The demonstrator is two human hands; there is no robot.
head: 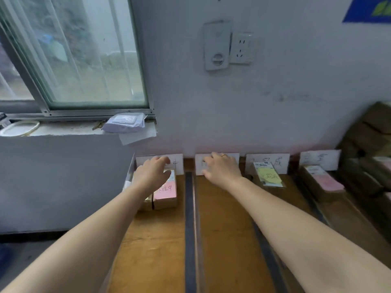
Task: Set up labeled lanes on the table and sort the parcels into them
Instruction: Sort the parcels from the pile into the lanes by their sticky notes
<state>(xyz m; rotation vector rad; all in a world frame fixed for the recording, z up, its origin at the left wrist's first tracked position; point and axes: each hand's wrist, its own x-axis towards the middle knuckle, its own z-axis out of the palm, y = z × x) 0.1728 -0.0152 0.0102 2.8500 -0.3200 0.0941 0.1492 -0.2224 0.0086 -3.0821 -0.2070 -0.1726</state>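
Two boxy cardboard parcels (165,199) (one pink-noted) lie beneath left hand (151,176).

Bare forearms (296,229); gold ring (223,155) on right hand (221,168) finger.

The left grip (151,176) is covering most of the first card (177,166) at eleven o'clock on the table (152,261), leaving only a few strokes showing. Whether its fingers are touching that card is not showing. It is also hiding the far end of the pink-tagged parcel (165,193) and most of the second parcel (147,203) at that one's nine o'clock. The right grip (220,168) is hiding nearly all the writing on the second card (233,158) at twelve o'clock. The fourth card (319,162), at two o'clock, is blurring past reading. The brown stack (368,144) at three o'clock and the poster (368,9) at one o'clock are running off the right edge.
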